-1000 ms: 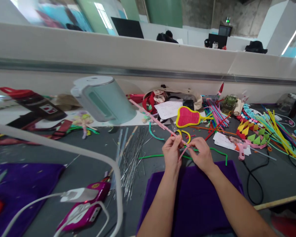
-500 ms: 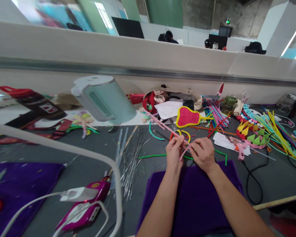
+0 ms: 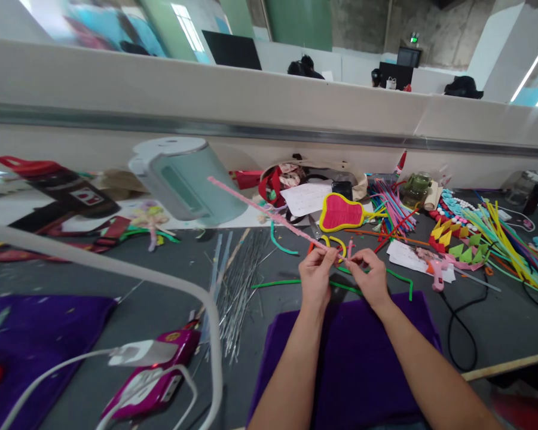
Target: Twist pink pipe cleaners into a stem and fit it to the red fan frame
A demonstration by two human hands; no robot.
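A pink pipe cleaner point(image 3: 269, 211) runs up and left from my hands toward the kettle, and its short end pokes up between them. My left hand point(image 3: 316, 272) pinches it between thumb and fingers. Close beside, my right hand point(image 3: 367, 276) is closed on the same pink pipe cleaner near its short end. Under the hands lie green pipe cleaners point(image 3: 278, 283) on the dark table, with a folded purple cloth point(image 3: 363, 358) nearer to me. Just beyond is a pink shape with a yellow edge point(image 3: 341, 212), made of pipe cleaners.
A pale blue kettle point(image 3: 192, 179) stands at the back left. Thin metal wires point(image 3: 240, 292) lie left of my hands. A pink glue gun point(image 3: 438, 273) and bunches of coloured pipe cleaners point(image 3: 509, 239) are on the right. A white cable point(image 3: 206, 298) arches over the magenta device point(image 3: 156, 376).
The pink pipe cleaner's long end has swung out further left, now in front of the kettle. Its short end, earlier hanging down between my hands, now points up. My right hand's fingers have shifted.
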